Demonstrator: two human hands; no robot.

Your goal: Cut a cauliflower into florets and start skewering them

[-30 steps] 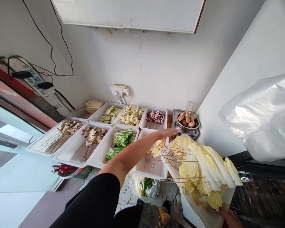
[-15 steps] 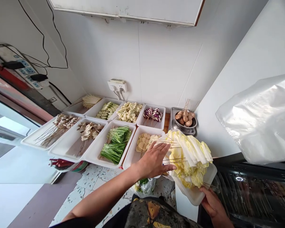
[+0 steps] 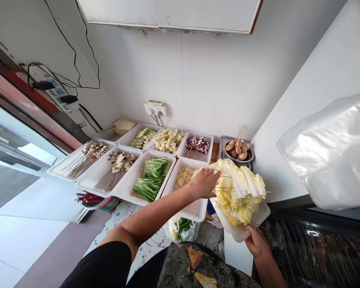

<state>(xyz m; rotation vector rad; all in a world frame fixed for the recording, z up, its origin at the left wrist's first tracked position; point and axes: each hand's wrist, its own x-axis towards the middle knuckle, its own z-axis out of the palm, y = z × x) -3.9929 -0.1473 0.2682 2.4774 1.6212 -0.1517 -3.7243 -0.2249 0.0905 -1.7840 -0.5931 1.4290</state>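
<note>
Gripping the tray (image 3: 260, 213) at 5 o'clock, right hand (image 3: 257, 242)! Left hand (image 3: 205, 183), fingers outstretched, has drawn back to skewers (image 3: 226, 188) at 9.

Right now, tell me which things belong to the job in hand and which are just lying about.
In hand:
White tray, held by the right hand
Cabbage skewers, piled on it
Left hand, at their stick ends

Apparently just about:
Power strip, far left
Wall socket, behind the counter trays
Clear plastic, far right
Bagged greens, below the trays
</note>
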